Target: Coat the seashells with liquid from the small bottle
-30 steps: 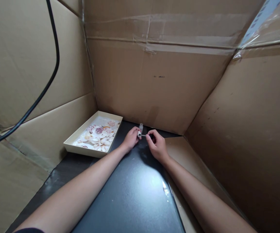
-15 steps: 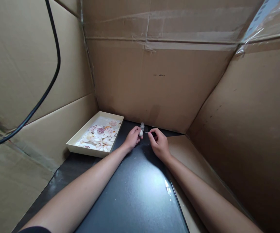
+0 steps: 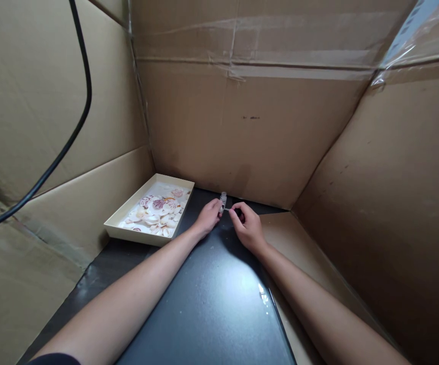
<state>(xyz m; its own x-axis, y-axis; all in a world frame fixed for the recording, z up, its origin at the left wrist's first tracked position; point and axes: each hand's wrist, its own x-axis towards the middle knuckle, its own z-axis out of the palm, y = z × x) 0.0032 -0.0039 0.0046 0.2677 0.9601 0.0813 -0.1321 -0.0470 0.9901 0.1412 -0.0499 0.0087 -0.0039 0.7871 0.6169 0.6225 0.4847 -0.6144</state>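
My left hand (image 3: 208,218) is closed, its fingertips pinching a small pale shell (image 3: 222,207) near the far side of the dark table. In my right hand (image 3: 248,226) a thin, light-coloured stick (image 3: 227,209) is pinched between thumb and fingers. The stick points left, and its tip is at the shell; whether they touch is too small to tell. Just beyond my left fingertips stands a small clear bottle (image 3: 223,195), partly hidden by that hand.
A cream tray (image 3: 135,235) of several shells (image 3: 158,208) sits to the left. Cardboard walls (image 3: 219,132) rise around the dark table (image 3: 204,309). A black cable (image 3: 84,109) hangs at upper left. Flat cardboard (image 3: 299,238) lies right of the table's glossy surface.
The stick has moved left, and its tip now meets the shell's edge in view. The shell has turned in my left fingers and shows a darker spot.
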